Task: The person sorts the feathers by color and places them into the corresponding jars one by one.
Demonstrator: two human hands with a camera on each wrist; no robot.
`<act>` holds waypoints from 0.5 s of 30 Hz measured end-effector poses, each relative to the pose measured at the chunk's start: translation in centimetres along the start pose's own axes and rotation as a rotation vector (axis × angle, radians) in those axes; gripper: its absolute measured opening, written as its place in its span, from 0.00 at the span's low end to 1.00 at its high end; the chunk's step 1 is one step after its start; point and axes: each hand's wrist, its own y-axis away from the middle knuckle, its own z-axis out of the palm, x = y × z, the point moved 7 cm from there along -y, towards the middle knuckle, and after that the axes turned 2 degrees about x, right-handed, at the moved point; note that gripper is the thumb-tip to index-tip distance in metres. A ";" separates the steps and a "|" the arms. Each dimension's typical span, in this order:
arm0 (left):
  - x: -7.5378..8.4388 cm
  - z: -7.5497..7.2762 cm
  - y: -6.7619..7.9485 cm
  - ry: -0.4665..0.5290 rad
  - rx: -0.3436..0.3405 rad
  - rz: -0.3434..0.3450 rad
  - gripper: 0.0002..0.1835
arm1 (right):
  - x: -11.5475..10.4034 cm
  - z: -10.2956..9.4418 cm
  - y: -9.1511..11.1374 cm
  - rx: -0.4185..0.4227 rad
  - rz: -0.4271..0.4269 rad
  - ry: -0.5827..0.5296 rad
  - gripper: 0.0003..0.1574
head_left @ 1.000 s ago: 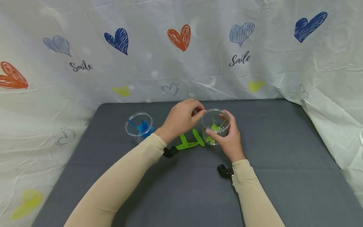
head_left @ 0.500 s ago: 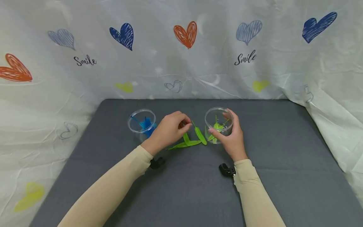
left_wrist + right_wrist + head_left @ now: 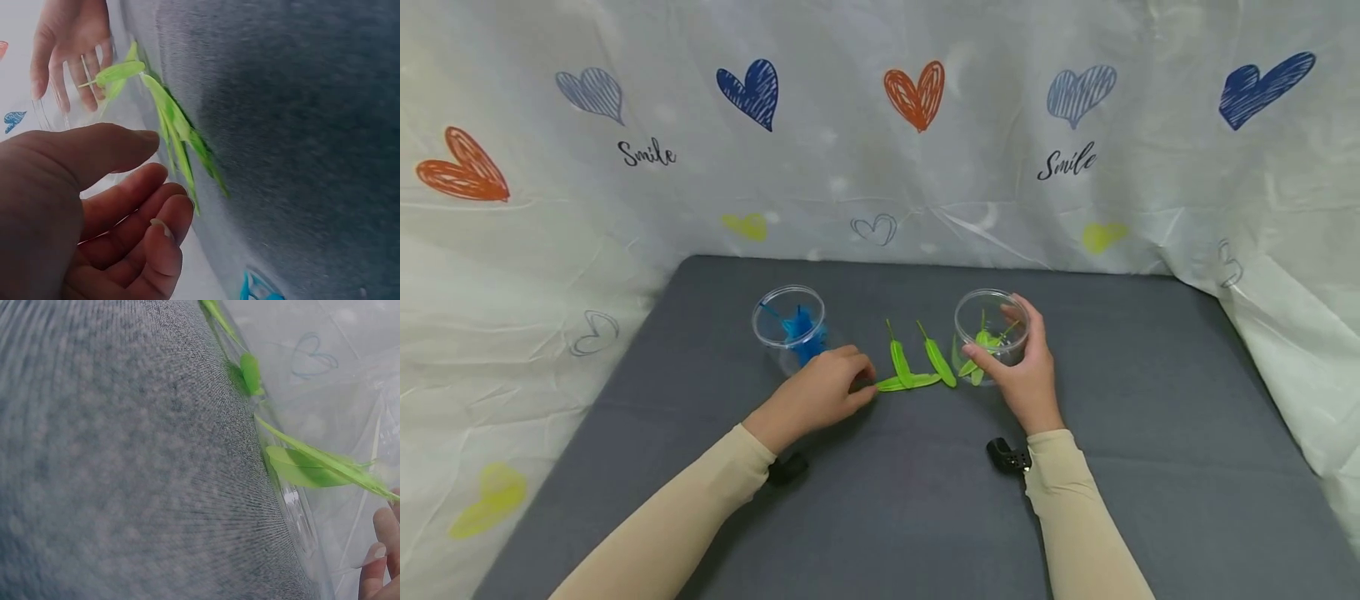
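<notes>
Green feathers lie between my hands on the cloth: a flat one (image 3: 921, 381), an upright-pointing one (image 3: 899, 363) overlapping it and a slanted one (image 3: 939, 363) beside the right cup. My left hand (image 3: 812, 393), fingers loosely bent, hovers at the left end of the flat feather; thumb and fingertips stand apart with nothing between them in the left wrist view. My right hand (image 3: 1032, 375) grips a clear plastic cup (image 3: 961, 329) from its right side, thumb in front. Inside are several green feathers (image 3: 306, 469), stems up.
Another clear cup (image 3: 758, 329), holding blue feathers (image 3: 805, 333), stands to the left, partly behind my left hand. Grey cloth (image 3: 910, 500) covers the table. A white curtain (image 3: 820, 167) with printed hearts hangs behind its far edge.
My left hand has moved left and toward me, from the right cup's rim to the flat feather's end. The right hand keeps its grip on the cup. The head view has shifted slightly.
</notes>
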 end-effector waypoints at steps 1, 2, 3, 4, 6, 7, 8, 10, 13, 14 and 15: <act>-0.1 0.1 0.1 -0.004 -0.009 -0.006 0.08 | 0.1 0.0 0.0 0.002 0.002 0.000 0.59; -0.2 0.2 0.3 -0.006 -0.015 -0.012 0.09 | 0.1 0.0 0.1 0.005 0.002 -0.001 0.59; -0.4 0.2 0.4 -0.008 -0.020 -0.017 0.09 | 0.2 0.0 0.1 0.007 0.002 -0.001 0.59; -0.5 0.3 0.4 -0.009 -0.025 -0.023 0.10 | 0.2 0.0 0.1 0.009 0.001 -0.002 0.59; -0.7 0.5 0.5 -0.011 -0.036 -0.039 0.11 | 0.3 -0.1 0.0 0.009 -0.001 -0.004 0.59; -0.8 0.6 0.6 -0.014 -0.043 -0.050 0.11 | 0.2 -0.1 0.0 0.009 -0.003 -0.004 0.59; -1.0 0.8 0.6 -0.017 -0.052 -0.062 0.11 | 0.2 -0.1 0.0 0.008 -0.004 -0.005 0.60; -1.3 1.1 0.7 -0.021 -0.068 -0.082 0.11 | 0.1 -0.1 0.0 0.008 -0.005 -0.005 0.61; -1.6 1.4 0.8 -0.026 -0.078 -0.093 0.09 | 0.1 0.0 -0.1 0.007 -0.009 -0.006 0.62; -1.7 1.5 0.8 -0.029 -0.072 -0.089 0.08 | 0.1 0.0 -0.1 0.008 -0.010 -0.006 0.62; -1.7 1.5 0.8 -0.030 -0.065 -0.084 0.06 | 0.2 0.0 -0.1 0.009 -0.011 -0.006 0.62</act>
